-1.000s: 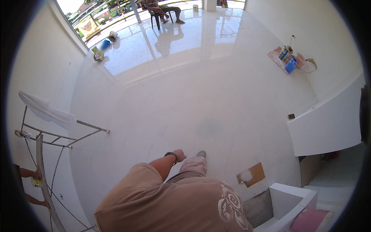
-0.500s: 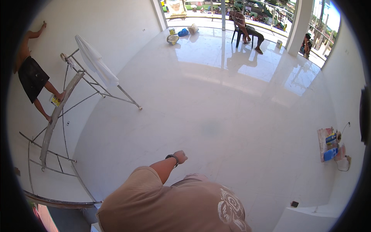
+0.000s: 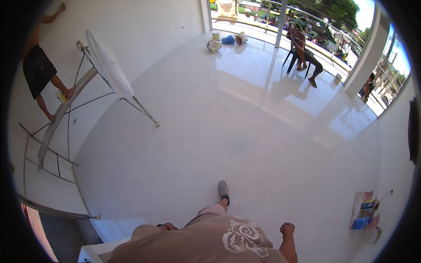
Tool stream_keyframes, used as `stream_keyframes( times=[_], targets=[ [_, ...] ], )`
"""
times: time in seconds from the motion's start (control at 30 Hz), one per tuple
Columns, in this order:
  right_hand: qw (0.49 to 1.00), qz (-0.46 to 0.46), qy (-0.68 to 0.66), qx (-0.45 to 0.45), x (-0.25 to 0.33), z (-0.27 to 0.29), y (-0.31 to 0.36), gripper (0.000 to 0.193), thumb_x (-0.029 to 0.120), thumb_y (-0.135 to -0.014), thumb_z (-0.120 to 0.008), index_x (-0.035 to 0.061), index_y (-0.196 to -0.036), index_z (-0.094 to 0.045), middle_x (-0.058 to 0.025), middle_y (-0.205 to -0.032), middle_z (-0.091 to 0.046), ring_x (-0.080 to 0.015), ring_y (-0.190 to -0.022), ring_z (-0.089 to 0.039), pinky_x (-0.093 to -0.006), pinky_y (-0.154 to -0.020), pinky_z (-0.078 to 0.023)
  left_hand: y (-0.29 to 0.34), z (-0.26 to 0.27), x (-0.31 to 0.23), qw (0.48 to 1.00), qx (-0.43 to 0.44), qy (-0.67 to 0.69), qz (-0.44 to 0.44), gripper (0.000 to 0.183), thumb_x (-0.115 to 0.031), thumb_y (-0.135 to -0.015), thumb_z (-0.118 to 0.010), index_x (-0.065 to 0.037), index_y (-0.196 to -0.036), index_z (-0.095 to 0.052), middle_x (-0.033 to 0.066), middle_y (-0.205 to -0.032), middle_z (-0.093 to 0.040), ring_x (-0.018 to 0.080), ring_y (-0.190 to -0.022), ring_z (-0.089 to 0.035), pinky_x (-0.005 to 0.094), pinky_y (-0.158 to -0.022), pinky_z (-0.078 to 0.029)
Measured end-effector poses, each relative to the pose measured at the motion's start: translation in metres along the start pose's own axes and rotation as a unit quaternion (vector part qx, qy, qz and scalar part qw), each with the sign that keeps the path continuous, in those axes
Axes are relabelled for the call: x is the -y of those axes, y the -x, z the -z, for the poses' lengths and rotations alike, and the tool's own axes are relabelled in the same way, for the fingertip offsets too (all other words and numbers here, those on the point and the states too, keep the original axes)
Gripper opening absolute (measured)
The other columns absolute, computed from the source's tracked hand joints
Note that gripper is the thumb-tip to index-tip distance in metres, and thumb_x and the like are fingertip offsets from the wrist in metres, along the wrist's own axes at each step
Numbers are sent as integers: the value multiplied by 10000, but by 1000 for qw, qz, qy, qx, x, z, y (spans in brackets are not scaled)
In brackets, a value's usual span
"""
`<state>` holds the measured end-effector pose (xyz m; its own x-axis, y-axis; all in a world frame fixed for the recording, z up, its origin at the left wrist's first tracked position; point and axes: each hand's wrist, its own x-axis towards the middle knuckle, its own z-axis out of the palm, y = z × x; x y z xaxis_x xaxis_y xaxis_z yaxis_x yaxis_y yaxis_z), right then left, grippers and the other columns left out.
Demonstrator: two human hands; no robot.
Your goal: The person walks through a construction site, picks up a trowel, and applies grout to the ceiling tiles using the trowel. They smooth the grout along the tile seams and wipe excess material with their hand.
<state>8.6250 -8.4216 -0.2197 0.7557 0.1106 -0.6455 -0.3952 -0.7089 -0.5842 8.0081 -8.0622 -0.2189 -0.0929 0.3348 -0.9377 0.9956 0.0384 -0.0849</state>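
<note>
Scaffold stands on our left, and we place the rest by it. To its right and nearer us, our left hand is low beside our brown shirt, a dark band at its wrist; the shirt hides part of it, so we cannot tell whether its fingers are apart or together. Farther right of the scaffold, our right hand hangs past the shirt's other side, fingers bent inward; we cannot tell whether they close fully, and we see nothing held in it. To the scaffold's right, ahead of both hands, our grey shoe is over the pale, glossy floor. We see a white cloth draped at the scaffold's far end, and another person standing up on it, a small tub by the feet. Beyond the scaffold, to its right, lies a blue bag, and farther right sits a person in a striped top
</note>
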Motion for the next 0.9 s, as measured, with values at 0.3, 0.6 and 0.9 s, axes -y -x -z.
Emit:
stream_keyframes(
  times=[0.3,0.6,0.9],
  targets=[
    [660,309,651,214,212,-94,-50,230,225,-694,-831,77,-863,-782,-138,-789,-756,-291,-789,-753,-460,-721,-599,-15,313,-251,930,-209,238,-187,499,-405,-875,-715,-26,-1198,-681,190,-1204,-712,324,-1145,-668,417,-995,-518],
    [831,166,474,239,517,-333,-237,263,208,-717,-794,22,-901,-769,-184,-871,-753,-339,-855,-741,-459,-784,-591,-62,508,-380,906,-256,278,-191,501,-385,-886,-689,-22,-1230,-653,211,-1228,-696,366,-1172,-648,440,-1011,-506],
    [843,216,439,224,849,-503,-437,299,191,-740,-757,-32,-939,-757,-230,-952,-749,-387,-920,-728,-459,-847,-583,-132,495,-355,958,-93,263,69,550,-517,-952,-567,-85,-1250,-728,206,-1314,-672,398,-1214,-633,494,-1039,-494]
  ],
)
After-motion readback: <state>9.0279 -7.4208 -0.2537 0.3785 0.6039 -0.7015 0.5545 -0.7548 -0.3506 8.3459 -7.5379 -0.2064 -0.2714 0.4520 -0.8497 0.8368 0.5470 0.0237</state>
